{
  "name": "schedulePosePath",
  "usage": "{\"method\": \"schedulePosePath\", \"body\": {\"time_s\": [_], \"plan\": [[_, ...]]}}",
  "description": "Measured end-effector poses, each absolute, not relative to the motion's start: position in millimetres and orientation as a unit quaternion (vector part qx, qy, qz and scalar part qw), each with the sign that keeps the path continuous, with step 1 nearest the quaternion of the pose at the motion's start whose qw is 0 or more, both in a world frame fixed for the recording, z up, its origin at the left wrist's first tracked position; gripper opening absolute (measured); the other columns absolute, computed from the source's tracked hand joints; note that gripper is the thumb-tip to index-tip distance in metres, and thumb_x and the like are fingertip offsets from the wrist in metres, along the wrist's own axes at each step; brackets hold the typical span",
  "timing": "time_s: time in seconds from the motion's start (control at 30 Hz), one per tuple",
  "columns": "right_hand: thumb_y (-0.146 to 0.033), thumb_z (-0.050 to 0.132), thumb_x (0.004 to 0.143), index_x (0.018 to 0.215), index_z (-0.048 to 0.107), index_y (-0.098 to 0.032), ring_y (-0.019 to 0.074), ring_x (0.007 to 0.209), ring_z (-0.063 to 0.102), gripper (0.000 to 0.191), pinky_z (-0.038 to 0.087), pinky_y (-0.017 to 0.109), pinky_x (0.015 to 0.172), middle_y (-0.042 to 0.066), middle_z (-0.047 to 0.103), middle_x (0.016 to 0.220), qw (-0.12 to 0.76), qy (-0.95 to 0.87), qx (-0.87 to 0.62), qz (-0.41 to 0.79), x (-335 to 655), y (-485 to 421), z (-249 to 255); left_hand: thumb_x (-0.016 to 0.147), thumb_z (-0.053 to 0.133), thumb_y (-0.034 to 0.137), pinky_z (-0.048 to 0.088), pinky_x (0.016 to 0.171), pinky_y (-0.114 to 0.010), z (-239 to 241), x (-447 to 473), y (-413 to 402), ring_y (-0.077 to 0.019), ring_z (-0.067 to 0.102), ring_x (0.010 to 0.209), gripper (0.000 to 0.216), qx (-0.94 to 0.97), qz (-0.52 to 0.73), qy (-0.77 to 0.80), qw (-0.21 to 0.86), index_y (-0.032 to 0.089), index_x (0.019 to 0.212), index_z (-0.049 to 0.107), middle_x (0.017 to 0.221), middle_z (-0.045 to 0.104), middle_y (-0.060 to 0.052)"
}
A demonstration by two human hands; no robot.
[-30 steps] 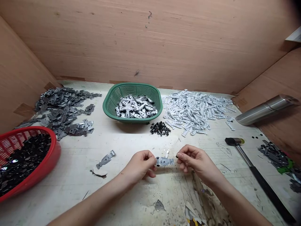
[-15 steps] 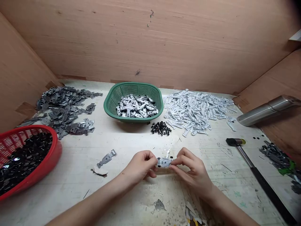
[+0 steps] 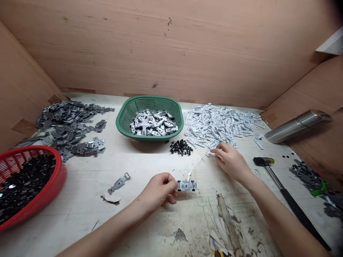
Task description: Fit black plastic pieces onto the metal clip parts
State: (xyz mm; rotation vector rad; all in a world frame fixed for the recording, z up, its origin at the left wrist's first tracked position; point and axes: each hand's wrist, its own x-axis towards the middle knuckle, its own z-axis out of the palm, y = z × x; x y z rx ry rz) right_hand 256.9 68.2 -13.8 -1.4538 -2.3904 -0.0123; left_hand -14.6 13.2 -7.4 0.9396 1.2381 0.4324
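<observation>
While the left hand [image 3: 163, 187] pinches one end of the wheeled chassis [image 3: 187, 185], which juts to its right, the right hand [image 3: 229, 161] touches a white piece [image 3: 208, 153] at its left, gripped or not I cannot tell

Around a pale grey car base [image 3: 185, 185] with black wheels [image 3: 193, 190], small black parts [image 3: 181, 147] lie at twelve o'clock, white strips [image 3: 222, 125] at one, and a black hammer [image 3: 291, 201] with silver shank and yellow tip at three. A red basket [image 3: 57, 189] holds glossy black discs [image 3: 29, 182] at nine, dark grey plates [image 3: 72, 123] lie at ten, a green mesh basket [image 3: 150, 137] at eleven. The off-white desk [image 3: 144, 162] is blotched brown toward five; tan walls [image 3: 171, 60] bear grain streaks.
</observation>
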Motion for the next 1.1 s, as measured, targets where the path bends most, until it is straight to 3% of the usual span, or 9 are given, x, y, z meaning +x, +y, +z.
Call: {"method": "schedulePosePath", "body": {"time_s": [0.13, 0.27, 0.33, 0.47, 0.73, 0.83, 0.93, 1.03, 1.1], "plan": [[-0.005, 0.04, 0.084, 0.1, 0.06, -0.018, 0.025, 0.086, 0.048, 0.028, 0.041, 0.035, 0.065, 0.012, 0.059, 0.1, 0.062, -0.9, -0.425, -0.079, 269.5, 93.1, -18.9, 0.071, 0.052, 0.035, 0.033, 0.046, -0.019, -3.0, -13.6, 14.5, -0.0116, 0.059, 0.052, 0.019, 0.41, 0.182, 0.567, 0.691, 0.017, 0.069, 0.046, 0.067, 0.059, 0.0], [-0.007, 0.038, 0.087, 0.085, 0.06, -0.015, 0.0231, 0.083, 0.05, 0.024, 0.042, 0.035, 0.068, 0.013, 0.059, 0.091, 0.069, -0.907, -0.41, -0.061, 254.9, 87.2, -19.7, 0.071, 0.052, 0.035, 0.035, 0.047, -0.019, -1.3, -13.2, 15.1, -0.0114, 0.059, 0.052, 0.019, 0.412, 0.178, 0.566, 0.691, 0.018, 0.068, 0.045, 0.066, 0.059, 0.0], [-0.011, 0.037, 0.089, 0.087, 0.058, -0.015, 0.0209, 0.08, 0.051, 0.021, 0.044, 0.032, 0.066, 0.011, 0.059, 0.087, 0.083, -0.905, -0.414, -0.042, 244.9, 76.1, -18.3, 0.071, 0.053, 0.036, 0.036, 0.047, -0.019, -1.3, -13.2, 15.7, -0.0116, 0.059, 0.052, 0.02, 0.411, 0.177, 0.567, 0.691, 0.018, 0.069, 0.045, 0.066, 0.059, 0.0], [-0.014, 0.038, 0.09, 0.096, 0.056, -0.016, 0.0183, 0.078, 0.052, 0.019, 0.045, 0.029, 0.064, 0.008, 0.057, 0.085, 0.124, -0.896, -0.422, 0.053, 227.3, 45.9, -16.8, 0.071, 0.053, 0.036, 0.036, 0.047, -0.019, -1.6, -12.2, 17.1, -0.011, 0.059, 0.051, 0.02, 0.412, 0.175, 0.569, 0.69, 0.018, 0.068, 0.045, 0.066, 0.059, 0.0], [-0.024, 0.044, 0.087, 0.08, 0.053, -0.021, 0.0158, 0.067, 0.052, 0.012, 0.042, 0.027, 0.056, 0.004, 0.055, 0.078, 0.258, -0.748, -0.545, 0.276, 227.6, 4.3, -7.0, 0.07, 0.053, 0.034, 0.037, 0.047, -0.019, -0.9, -11.0, 16.3, -0.0114, 0.059, 0.051, 0.018, 0.41, 0.173, 0.571, 0.69, 0.018, 0.068, 0.045, 0.066, 0.06, 0.001], [-0.029, 0.052, 0.083, 0.07, 0.054, -0.02, 0.0148, 0.061, 0.05, 0.016, 0.039, 0.027, 0.051, 0.003, 0.054, 0.071, 0.237, -0.687, -0.606, 0.324, 244.2, -1.6, -2.5, 0.07, 0.053, 0.034, 0.036, 0.046, -0.019, -0.6, -11.4, 15.9, -0.0114, 0.059, 0.052, 0.017, 0.41, 0.178, 0.57, 0.69, 0.018, 0.068, 0.045, 0.066, 0.06, 0.001], [-0.036, 0.057, 0.079, 0.07, 0.054, -0.019, 0.0141, 0.053, 0.049, 0.019, 0.04, 0.027, 0.05, 0.0, 0.052, 0.059, 0.214, -0.583, -0.635, 0.46, 261.7, -7.2, 0.2, 0.069, 0.054, 0.033, 0.034, 0.045, -0.018, -1.4, -11.2, 15.8, -0.0113, 0.059, 0.051, 0.018, 0.407, 0.18, 0.571, 0.69, 0.018, 0.067, 0.045, 0.065, 0.06, 0.001], [-0.042, 0.061, 0.077, 0.077, 0.052, -0.018, 0.0163, 0.062, 0.057, 0.025, 0.046, 0.03, 0.059, 0.003, 0.06, 0.066, 0.258, -0.474, -0.612, 0.578, 271.7, -13.3, 1.9, 0.069, 0.054, 0.034, 0.033, 0.044, -0.018, -2.4, -10.9, 15.8, -0.0113, 0.059, 0.051, 0.019, 0.407, 0.185, 0.569, 0.691, 0.018, 0.067, 0.045, 0.065, 0.061, 0.001], [-0.041, 0.064, 0.075, 0.075, 0.051, -0.017, 0.0143, 0.06, 0.056, 0.028, 0.045, 0.027, 0.057, 0.002, 0.059, 0.065, 0.25, -0.46, -0.603, 0.602, 273.0, -17.0, 2.4, 0.07, 0.054, 0.034, 0.033, 0.044, -0.018, -2.5, -11.0, 15.7, -0.0113, 0.059, 0.051, 0.019, 0.407, 0.185, 0.568, 0.691, 0.018, 0.067, 0.045, 0.065, 0.061, 0.001]]}}
